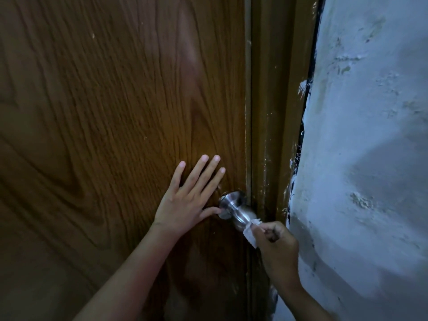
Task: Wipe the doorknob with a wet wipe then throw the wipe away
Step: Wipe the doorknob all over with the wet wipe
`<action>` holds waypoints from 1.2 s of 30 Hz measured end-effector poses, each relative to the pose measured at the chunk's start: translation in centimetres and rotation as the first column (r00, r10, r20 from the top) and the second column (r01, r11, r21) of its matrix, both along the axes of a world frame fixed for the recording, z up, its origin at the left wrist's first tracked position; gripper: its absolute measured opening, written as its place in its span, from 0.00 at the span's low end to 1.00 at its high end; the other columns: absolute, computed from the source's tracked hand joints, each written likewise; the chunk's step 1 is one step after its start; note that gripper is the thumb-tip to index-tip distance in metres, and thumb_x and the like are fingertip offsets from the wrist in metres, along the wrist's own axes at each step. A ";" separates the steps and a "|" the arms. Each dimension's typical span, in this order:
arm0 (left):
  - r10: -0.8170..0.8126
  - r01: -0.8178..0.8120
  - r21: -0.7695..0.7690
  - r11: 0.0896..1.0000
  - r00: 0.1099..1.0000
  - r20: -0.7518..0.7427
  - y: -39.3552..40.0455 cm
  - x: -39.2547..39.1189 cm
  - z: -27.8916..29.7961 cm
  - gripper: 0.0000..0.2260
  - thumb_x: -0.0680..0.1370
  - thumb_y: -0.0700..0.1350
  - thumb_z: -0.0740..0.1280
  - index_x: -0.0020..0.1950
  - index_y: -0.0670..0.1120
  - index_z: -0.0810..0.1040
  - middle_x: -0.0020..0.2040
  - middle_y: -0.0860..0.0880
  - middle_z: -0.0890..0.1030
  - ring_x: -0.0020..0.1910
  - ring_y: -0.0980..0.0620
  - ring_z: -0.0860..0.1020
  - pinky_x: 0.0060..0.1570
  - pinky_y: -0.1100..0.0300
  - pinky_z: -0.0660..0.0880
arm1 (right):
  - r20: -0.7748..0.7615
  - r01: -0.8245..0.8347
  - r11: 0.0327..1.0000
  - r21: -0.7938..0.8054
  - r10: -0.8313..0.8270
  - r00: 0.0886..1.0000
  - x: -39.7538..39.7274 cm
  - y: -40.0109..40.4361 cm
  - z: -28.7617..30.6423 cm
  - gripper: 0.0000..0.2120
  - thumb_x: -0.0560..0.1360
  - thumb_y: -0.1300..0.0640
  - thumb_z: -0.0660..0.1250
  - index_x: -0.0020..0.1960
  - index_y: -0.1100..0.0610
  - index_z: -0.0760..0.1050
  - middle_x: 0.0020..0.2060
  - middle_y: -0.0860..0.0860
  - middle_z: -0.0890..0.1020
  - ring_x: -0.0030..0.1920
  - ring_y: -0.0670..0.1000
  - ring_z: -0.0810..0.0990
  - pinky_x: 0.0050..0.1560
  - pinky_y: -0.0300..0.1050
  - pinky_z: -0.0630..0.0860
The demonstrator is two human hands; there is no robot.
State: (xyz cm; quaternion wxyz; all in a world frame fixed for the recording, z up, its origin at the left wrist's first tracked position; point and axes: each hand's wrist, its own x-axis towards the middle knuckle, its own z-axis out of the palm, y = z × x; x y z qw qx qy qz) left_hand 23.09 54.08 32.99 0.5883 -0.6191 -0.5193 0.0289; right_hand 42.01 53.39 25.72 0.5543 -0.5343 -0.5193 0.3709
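Note:
A silver metal doorknob (236, 208) sticks out from the right edge of a brown wooden door (104, 112). My right hand (276, 242) grips a crumpled white wet wipe (251, 232) and holds it against the knob's outer end. My left hand (188, 194) lies flat on the door just left of the knob, fingers straight and spread, with the thumb touching the knob's round base plate.
A brown door frame (275, 112) runs down right of the door. Beyond it stands a rough pale blue-white wall (370, 147) with flaking paint along its edge. The scene is dim.

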 end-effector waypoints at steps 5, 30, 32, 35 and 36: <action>-0.002 0.002 0.002 1.000 1.000 0.000 0.0 -0.1 0.0 0.40 0.72 0.70 0.49 0.75 0.46 0.50 0.75 0.46 0.53 0.74 0.47 0.52 0.70 0.44 0.44 | 0.139 -0.104 0.992 0.069 0.093 0.986 -0.4 -0.1 0.0 0.06 0.68 0.63 0.71 0.35 0.54 0.78 0.32 0.50 0.82 0.36 0.49 0.80 0.38 0.48 0.78; -0.023 0.023 0.017 1.000 1.000 -0.016 0.3 -0.3 -0.5 0.38 0.73 0.69 0.48 0.75 0.46 0.51 0.76 0.47 0.51 0.74 0.46 0.51 0.70 0.43 0.44 | 0.180 -0.063 0.993 0.103 0.043 0.983 -0.5 0.0 -0.5 0.06 0.69 0.59 0.70 0.37 0.50 0.76 0.35 0.49 0.82 0.37 0.47 0.81 0.38 0.47 0.79; -0.028 0.028 0.021 0.999 0.999 -0.021 0.3 -0.3 -0.5 0.38 0.73 0.69 0.49 0.75 0.46 0.50 0.76 0.47 0.49 0.74 0.46 0.51 0.70 0.43 0.44 | 0.199 -0.095 0.986 0.134 0.067 0.978 -0.6 0.0 -0.2 0.02 0.69 0.60 0.70 0.39 0.54 0.78 0.36 0.51 0.83 0.38 0.48 0.81 0.39 0.50 0.79; -0.038 0.039 0.025 0.999 0.999 -0.016 0.3 -0.3 -0.6 0.38 0.73 0.69 0.50 0.75 0.46 0.51 0.76 0.48 0.49 0.74 0.46 0.51 0.70 0.43 0.44 | 0.158 -0.072 0.983 0.167 0.046 0.986 -0.4 0.2 0.2 0.03 0.69 0.63 0.70 0.40 0.56 0.78 0.37 0.51 0.82 0.39 0.48 0.81 0.40 0.49 0.80; -0.042 0.042 0.024 0.999 0.999 -0.011 0.3 -0.4 -0.6 0.38 0.73 0.69 0.49 0.75 0.46 0.51 0.76 0.48 0.49 0.74 0.46 0.51 0.70 0.43 0.44 | 0.139 -0.051 0.984 0.170 0.028 0.990 -0.3 0.2 0.3 0.04 0.69 0.64 0.70 0.40 0.56 0.78 0.37 0.52 0.82 0.39 0.49 0.81 0.40 0.49 0.80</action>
